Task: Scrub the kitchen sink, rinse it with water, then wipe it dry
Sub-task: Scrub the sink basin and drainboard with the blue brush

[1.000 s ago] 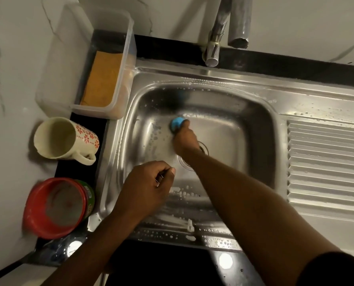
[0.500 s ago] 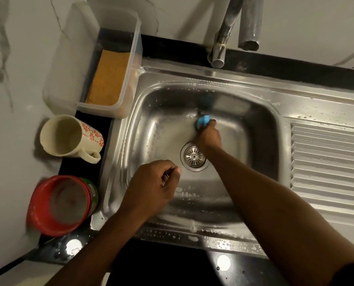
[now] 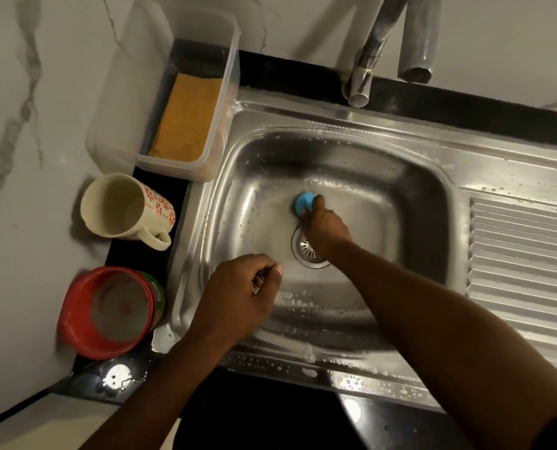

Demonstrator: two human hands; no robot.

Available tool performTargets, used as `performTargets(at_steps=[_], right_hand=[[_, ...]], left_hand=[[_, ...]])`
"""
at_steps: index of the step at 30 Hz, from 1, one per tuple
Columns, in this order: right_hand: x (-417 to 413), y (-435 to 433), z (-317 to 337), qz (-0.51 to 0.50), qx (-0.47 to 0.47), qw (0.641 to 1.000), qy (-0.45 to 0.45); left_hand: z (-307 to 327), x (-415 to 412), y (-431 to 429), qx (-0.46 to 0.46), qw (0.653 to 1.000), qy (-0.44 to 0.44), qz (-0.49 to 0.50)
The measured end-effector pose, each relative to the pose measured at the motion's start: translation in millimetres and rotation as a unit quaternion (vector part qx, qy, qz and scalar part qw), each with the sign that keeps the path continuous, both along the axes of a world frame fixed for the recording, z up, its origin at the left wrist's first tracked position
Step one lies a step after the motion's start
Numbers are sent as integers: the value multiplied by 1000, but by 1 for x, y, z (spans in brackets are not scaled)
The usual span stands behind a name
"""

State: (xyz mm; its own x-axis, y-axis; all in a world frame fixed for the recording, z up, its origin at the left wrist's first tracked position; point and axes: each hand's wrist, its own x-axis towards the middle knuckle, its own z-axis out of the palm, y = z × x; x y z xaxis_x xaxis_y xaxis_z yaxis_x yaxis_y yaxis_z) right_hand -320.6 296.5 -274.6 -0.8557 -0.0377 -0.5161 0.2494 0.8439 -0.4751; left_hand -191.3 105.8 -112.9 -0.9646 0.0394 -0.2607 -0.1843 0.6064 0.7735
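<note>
Leftward since half a second ago, the blue scrubber (image 3: 304, 203) now sits on the sudsy sink (image 3: 400, 151) floor, just beyond the drain strainer (image 3: 306, 253).
Right hand (image 3: 326, 227) curls its fingertips over the scrubber's near side and presses it down. The left hand (image 3: 241, 297) hangs over the basin's near left part, fingers curled to the thumb, pinching a small greyish thing (image 3: 257, 283) too hidden to name. Left of the sink, a clear plastic tub (image 3: 228, 92) holds an orange cloth (image 3: 186, 118); nearer stand a cream floral mug (image 3: 160, 206) and a red tub (image 3: 72, 306) with pale residue inside.
</note>
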Motion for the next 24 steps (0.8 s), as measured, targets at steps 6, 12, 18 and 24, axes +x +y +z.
performTargets(at_steps=[6, 12, 18, 24], right_hand=[[-38, -64, 13, -47, -92, 994, -17], [34, -77, 16, 242, -23, 970, -26], [32, -11, 14, 233, 46, 971, -25], [6, -41, 10, 144, -5, 989, -29]], left_hand=[[-2, 2, -4, -24, 999, -24, 7], [0, 4, -3, -21, 999, -14, 26], [0, 5, -7, -9, 999, 7, 41], [0, 12, -18, -18, 997, 0, 75]])
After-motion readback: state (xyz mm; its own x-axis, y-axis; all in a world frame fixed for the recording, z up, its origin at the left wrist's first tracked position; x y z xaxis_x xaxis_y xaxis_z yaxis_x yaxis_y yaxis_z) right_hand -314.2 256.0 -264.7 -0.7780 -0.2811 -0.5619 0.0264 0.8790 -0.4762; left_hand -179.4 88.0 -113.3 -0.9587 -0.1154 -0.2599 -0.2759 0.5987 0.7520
